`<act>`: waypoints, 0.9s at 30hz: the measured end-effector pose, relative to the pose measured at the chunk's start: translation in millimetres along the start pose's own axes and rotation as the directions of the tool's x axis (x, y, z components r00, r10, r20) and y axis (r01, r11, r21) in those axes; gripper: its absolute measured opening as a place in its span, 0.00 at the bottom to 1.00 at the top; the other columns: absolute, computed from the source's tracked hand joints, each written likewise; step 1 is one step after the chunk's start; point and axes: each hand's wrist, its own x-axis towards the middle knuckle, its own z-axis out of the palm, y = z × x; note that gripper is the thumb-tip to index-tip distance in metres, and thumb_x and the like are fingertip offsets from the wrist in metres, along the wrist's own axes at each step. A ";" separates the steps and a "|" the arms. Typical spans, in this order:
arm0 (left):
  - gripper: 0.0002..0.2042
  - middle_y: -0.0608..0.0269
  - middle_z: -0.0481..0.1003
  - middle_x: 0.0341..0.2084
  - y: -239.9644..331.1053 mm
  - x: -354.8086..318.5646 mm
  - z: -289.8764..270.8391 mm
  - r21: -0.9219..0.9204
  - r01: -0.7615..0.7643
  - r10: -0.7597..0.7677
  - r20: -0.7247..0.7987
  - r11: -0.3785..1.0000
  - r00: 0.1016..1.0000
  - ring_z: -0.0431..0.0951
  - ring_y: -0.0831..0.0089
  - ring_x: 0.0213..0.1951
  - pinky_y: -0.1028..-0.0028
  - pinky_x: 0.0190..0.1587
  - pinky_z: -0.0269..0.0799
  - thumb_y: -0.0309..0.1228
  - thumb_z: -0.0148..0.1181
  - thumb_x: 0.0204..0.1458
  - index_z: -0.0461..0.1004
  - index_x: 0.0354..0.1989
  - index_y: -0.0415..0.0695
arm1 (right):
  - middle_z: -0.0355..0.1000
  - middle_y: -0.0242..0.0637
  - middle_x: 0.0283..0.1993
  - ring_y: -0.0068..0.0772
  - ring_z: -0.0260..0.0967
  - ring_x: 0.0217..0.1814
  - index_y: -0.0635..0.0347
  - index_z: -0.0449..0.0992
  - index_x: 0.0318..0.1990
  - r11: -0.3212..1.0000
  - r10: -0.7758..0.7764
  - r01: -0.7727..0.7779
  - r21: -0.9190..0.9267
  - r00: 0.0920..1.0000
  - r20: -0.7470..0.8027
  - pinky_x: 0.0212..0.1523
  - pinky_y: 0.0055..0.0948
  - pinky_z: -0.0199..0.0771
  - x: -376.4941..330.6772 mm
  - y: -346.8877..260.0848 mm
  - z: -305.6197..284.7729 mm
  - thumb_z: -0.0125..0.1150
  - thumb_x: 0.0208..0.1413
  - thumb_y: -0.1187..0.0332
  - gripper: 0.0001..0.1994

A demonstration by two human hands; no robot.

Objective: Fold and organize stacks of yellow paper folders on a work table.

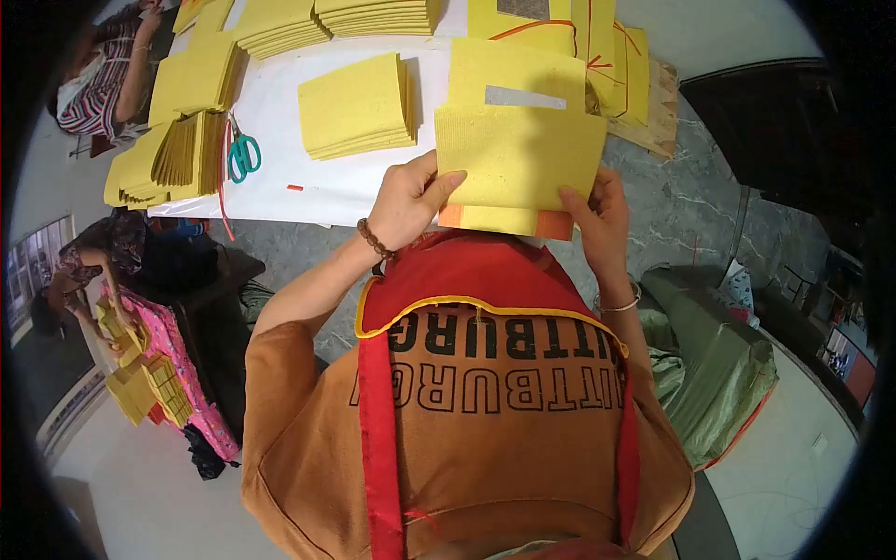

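Observation:
Between my two hands is a yellow paper sheet with a ribbed surface, held near the table's front edge. My left hand pinches its left lower edge, the thumb lying on top. On the opposite side my right hand grips the lower right corner, thumb on top and fingers curled behind. Below the sheet a yellow strip with orange end patches sticks out toward me. Just beyond it lies more yellow paper with a silver-grey patch. Whether I hold one sheet or several is hidden.
A white-covered table bears a small yellow paper stack, fanned yellow paper, green-handled scissors and bundles tied with red string. One person sits at the far left. Another person handles yellow paper by a pink cloth.

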 end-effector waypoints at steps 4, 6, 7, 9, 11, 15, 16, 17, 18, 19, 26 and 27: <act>0.10 0.70 0.64 0.13 -26.4 6.4 4.6 -0.236 0.143 -0.139 0.036 0.961 0.990 0.60 0.83 0.18 0.79 0.20 0.56 0.28 0.56 0.52 0.70 0.42 0.39 | 0.72 0.36 0.42 0.22 0.68 0.41 0.62 0.62 0.55 0.980 -0.025 0.047 0.193 0.993 -0.111 0.41 0.22 0.68 1.2 -17.2 10.3 0.58 0.52 0.73 0.22; 0.13 0.72 0.61 0.12 -33.2 8.4 10.3 -0.318 0.109 -0.111 0.013 0.942 0.994 0.58 0.85 0.17 0.80 0.20 0.54 0.26 0.56 0.51 0.68 0.46 0.39 | 0.72 0.36 0.42 0.21 0.68 0.41 0.63 0.67 0.52 0.985 -0.001 0.021 0.174 0.994 -0.111 0.41 0.21 0.68 2.0 -18.1 8.4 0.58 0.52 0.74 0.18; 0.17 0.74 0.59 0.12 -19.3 9.2 10.2 -0.380 0.145 -0.157 0.000 0.913 0.988 0.57 0.85 0.17 0.81 0.20 0.53 0.25 0.56 0.51 0.64 0.50 0.40 | 0.72 0.35 0.42 0.20 0.67 0.41 0.64 0.69 0.49 0.991 -0.016 0.031 0.134 0.993 -0.117 0.41 0.21 0.68 2.4 -15.9 9.0 0.58 0.52 0.74 0.16; 0.22 0.75 0.58 0.11 -5.5 8.8 9.1 -0.440 0.178 -0.203 -0.009 0.880 0.979 0.56 0.85 0.16 0.81 0.20 0.52 0.24 0.56 0.51 0.60 0.55 0.41 | 0.72 0.34 0.42 0.20 0.67 0.41 0.64 0.71 0.47 0.995 -0.029 0.041 0.095 0.992 -0.124 0.42 0.20 0.67 1.9 -11.9 9.6 0.58 0.51 0.75 0.14; 0.29 0.75 0.58 0.11 -0.1 7.7 8.3 -0.434 0.180 -0.201 -0.003 0.883 0.980 0.55 0.87 0.16 0.82 0.20 0.53 0.23 0.55 0.51 0.50 0.61 0.45 | 0.71 0.33 0.41 0.19 0.67 0.41 0.64 0.72 0.46 0.996 -0.036 0.047 0.078 0.990 -0.135 0.42 0.19 0.67 0.3 -9.1 9.4 0.57 0.51 0.75 0.13; 0.27 0.75 0.58 0.12 5.4 5.9 7.9 -0.413 0.162 -0.197 -0.043 0.896 0.980 0.56 0.87 0.16 0.82 0.20 0.53 0.23 0.55 0.50 0.55 0.60 0.46 | 0.71 0.32 0.41 0.19 0.66 0.40 0.64 0.71 0.46 0.996 -0.011 0.022 0.083 0.991 -0.136 0.41 0.20 0.67 0.9 -9.1 9.5 0.57 0.51 0.76 0.13; 0.25 0.75 0.58 0.11 3.6 7.0 5.7 -0.353 0.169 -0.180 0.000 0.920 0.984 0.56 0.86 0.15 0.82 0.20 0.53 0.23 0.55 0.50 0.59 0.58 0.46 | 0.71 0.32 0.40 0.19 0.66 0.40 0.64 0.71 0.45 0.995 0.000 0.013 0.101 0.991 -0.132 0.41 0.20 0.67 1.3 -9.2 9.6 0.57 0.51 0.75 0.13; 0.23 0.75 0.58 0.11 2.9 7.5 4.5 -0.291 0.172 -0.167 0.044 0.941 0.985 0.56 0.86 0.15 0.82 0.20 0.53 0.23 0.55 0.50 0.62 0.56 0.46 | 0.71 0.32 0.40 0.18 0.66 0.40 0.64 0.72 0.45 0.993 0.012 0.004 0.120 0.992 -0.129 0.41 0.20 0.67 1.6 -9.1 9.7 0.56 0.51 0.75 0.12; 0.23 0.75 0.58 0.11 5.1 7.1 4.1 -0.291 0.170 -0.165 0.043 0.941 0.985 0.56 0.86 0.15 0.82 0.20 0.53 0.23 0.55 0.50 0.62 0.56 0.46 | 0.71 0.32 0.40 0.18 0.66 0.40 0.64 0.72 0.45 0.993 0.010 0.006 0.120 0.992 -0.129 0.41 0.20 0.67 2.1 -8.4 9.6 0.56 0.51 0.75 0.12; 0.21 0.74 0.59 0.12 9.2 6.5 3.2 -0.226 0.185 -0.181 0.037 0.956 0.983 0.58 0.84 0.15 0.81 0.20 0.54 0.24 0.56 0.49 0.65 0.54 0.46 | 0.71 0.32 0.40 0.18 0.66 0.40 0.64 0.71 0.44 0.994 0.007 0.007 0.113 0.992 -0.128 0.41 0.20 0.67 2.7 -7.2 9.3 0.56 0.50 0.76 0.12; 0.25 0.58 0.68 0.45 37.8 7.5 -1.2 0.707 -0.324 0.515 -0.066 0.628 0.855 0.67 0.66 0.46 0.65 0.44 0.62 0.37 0.63 0.42 0.67 0.52 0.50 | 0.71 0.31 0.38 0.18 0.66 0.38 0.65 0.71 0.44 0.996 -0.003 0.018 0.090 0.986 -0.166 0.39 0.19 0.67 4.8 -4.6 10.7 0.56 0.50 0.76 0.12; 0.25 0.58 0.68 0.45 41.3 5.5 5.1 0.708 -0.323 0.516 -0.068 0.628 0.854 0.67 0.66 0.46 0.65 0.44 0.62 0.37 0.63 0.42 0.67 0.52 0.50 | 0.71 0.31 0.38 0.18 0.66 0.38 0.65 0.71 0.44 0.996 -0.005 0.020 0.089 0.986 -0.165 0.39 0.19 0.67 5.1 -4.7 11.3 0.56 0.50 0.76 0.12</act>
